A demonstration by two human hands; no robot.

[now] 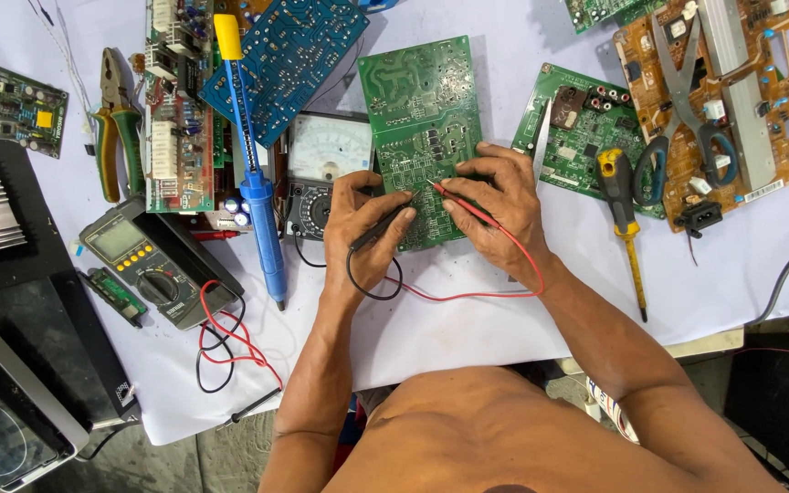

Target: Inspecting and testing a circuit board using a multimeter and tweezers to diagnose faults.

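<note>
Bare forearms reach up from the bottom of the view to a green circuit board (422, 137) lying solder-side up near the middle of the bench (504, 319), its top edge overlapping an analogue meter (321, 169). Left hand (367, 224) pinches a black probe (378, 228) between thumb and fingers, tip angled onto the lower part of the board; right hand (495, 196) pinches a red probe (458, 203) the same way, its other fingers pressing flat on the board's edge. Both tips sit close together among dense, shiny solder points, so a small slip could bridge neighbouring joints or give a false reading. Red and black leads (431, 294) loop loosely under the wrists and could snag and drag a tip off its spot. Only the fingers pin the rigid, smooth board, which rests partly on the meter, so it may rock or slide on the white cloth cover. Nearby lie a long blue plastic solder sucker (257, 183), a yellow-handled screwdriver (621, 205), green-handled pliers (116, 119), grey scissors (682, 110) on a brown board (760, 91), and a dark digital meter (148, 265).
</note>
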